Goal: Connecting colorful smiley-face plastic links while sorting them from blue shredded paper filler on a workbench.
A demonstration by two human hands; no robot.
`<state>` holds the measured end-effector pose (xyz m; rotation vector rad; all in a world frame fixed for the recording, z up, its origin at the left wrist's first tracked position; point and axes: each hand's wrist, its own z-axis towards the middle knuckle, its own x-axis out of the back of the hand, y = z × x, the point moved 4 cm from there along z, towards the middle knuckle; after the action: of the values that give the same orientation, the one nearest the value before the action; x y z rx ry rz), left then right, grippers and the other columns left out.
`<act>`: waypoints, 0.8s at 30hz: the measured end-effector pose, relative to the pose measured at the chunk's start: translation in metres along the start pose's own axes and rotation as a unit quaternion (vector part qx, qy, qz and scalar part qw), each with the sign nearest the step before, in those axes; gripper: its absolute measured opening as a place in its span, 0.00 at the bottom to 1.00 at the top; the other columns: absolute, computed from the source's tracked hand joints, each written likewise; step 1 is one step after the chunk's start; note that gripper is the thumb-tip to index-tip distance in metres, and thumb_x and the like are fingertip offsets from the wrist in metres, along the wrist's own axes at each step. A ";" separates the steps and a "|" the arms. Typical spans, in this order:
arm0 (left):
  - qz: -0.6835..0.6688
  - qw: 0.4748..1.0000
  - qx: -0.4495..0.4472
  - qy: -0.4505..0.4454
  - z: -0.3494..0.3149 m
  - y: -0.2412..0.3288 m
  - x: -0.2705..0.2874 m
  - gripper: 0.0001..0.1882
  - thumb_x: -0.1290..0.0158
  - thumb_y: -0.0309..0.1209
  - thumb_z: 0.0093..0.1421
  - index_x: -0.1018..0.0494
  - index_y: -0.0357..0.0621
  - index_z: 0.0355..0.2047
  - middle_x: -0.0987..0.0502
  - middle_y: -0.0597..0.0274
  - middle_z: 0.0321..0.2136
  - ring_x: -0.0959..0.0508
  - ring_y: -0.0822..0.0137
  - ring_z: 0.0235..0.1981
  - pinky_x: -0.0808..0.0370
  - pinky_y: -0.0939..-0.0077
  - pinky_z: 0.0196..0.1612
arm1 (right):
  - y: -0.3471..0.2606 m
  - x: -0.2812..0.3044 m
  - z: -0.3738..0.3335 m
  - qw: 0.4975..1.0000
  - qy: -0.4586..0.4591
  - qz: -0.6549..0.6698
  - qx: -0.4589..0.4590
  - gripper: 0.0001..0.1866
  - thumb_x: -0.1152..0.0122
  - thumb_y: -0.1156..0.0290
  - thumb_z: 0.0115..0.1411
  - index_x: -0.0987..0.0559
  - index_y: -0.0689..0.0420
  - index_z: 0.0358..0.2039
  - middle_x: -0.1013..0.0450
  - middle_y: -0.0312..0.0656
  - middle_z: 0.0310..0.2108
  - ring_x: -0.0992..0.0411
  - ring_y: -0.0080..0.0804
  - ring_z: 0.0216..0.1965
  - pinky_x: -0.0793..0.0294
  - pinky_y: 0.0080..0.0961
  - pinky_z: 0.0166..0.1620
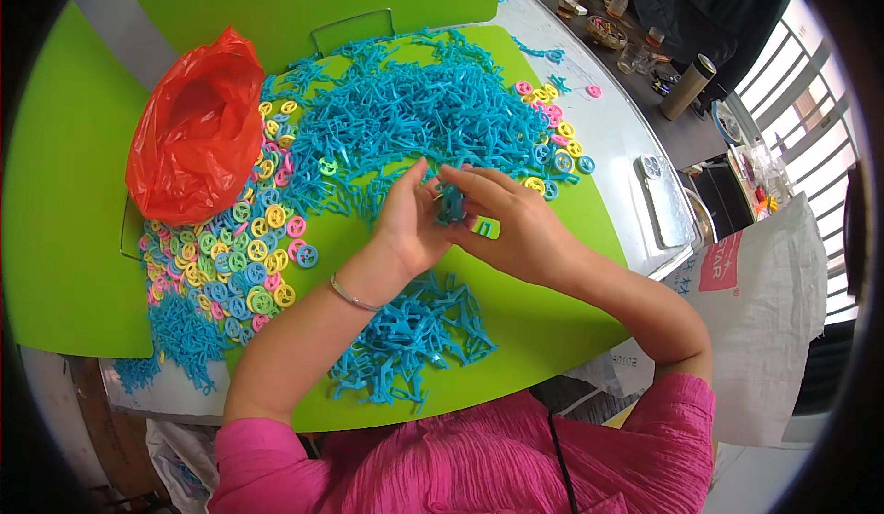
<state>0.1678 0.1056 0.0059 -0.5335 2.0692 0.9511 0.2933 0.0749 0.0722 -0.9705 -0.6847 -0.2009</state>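
Close together over the middle of the green board [552, 302], my left hand [411, 223] and my right hand [516, 229] are both closed on a small teal plastic piece [449, 205]. Its exact shape is partly hidden by my fingers. Beyond them spreads a large heap of thin, branched teal plastic pieces [414, 100]. A smaller pile of chunkier teal plastic pieces [410, 339] lies on the near side, by my left forearm. Many small spoked wheels [249, 256] in pink, yellow, green and blue cover the left side.
A red plastic bag [193, 137] stands open at the left. More wheels [552, 132] lie right of the heap. A phone [663, 201] rests on the white table's right edge. Beyond stands a tan flask [688, 87]; a white sack [755, 302] hangs at the right.
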 end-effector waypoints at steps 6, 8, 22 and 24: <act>-0.004 0.998 -0.007 -0.060 0.011 0.006 0.007 0.14 0.58 0.38 0.66 0.32 0.40 0.43 0.26 0.55 0.39 0.24 0.58 0.41 0.22 0.65 0.44 | -0.007 0.010 0.013 0.998 0.006 -0.054 0.045 0.22 0.34 0.72 0.52 0.25 0.56 0.49 0.24 0.45 0.39 0.23 0.34 0.34 0.23 0.29 0.37; -0.001 0.998 -0.009 -0.055 0.005 0.004 0.005 0.13 0.58 0.36 0.65 0.32 0.39 0.43 0.26 0.55 0.39 0.23 0.59 0.42 0.22 0.66 0.45 | -0.004 0.009 0.014 0.992 0.028 -0.083 0.086 0.19 0.35 0.72 0.53 0.24 0.57 0.47 0.23 0.44 0.38 0.23 0.35 0.33 0.23 0.30 0.37; 0.000 0.987 -0.160 0.036 0.071 0.148 -0.027 0.32 0.48 0.40 0.62 0.46 0.33 0.58 0.36 0.41 0.51 0.31 0.43 0.50 0.27 0.41 0.50 | 0.041 0.033 0.020 0.983 0.100 0.063 -0.143 0.17 0.40 0.74 0.59 0.26 0.59 0.50 0.23 0.42 0.39 0.25 0.22 0.34 0.25 0.19 0.35; 0.018 0.981 -0.178 0.077 0.075 0.176 -0.040 0.42 0.47 0.45 0.60 0.57 0.39 0.64 0.42 0.43 0.57 0.40 0.41 0.57 0.32 0.33 0.52 | 0.048 0.033 0.015 0.983 0.106 0.080 -0.130 0.16 0.40 0.74 0.60 0.26 0.59 0.48 0.23 0.42 0.38 0.25 0.22 0.34 0.25 0.18 0.36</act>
<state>0.1163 0.2771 0.0853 -0.7789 2.0572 1.3517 0.3336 0.1190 0.0654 -1.2297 -0.3888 -0.2519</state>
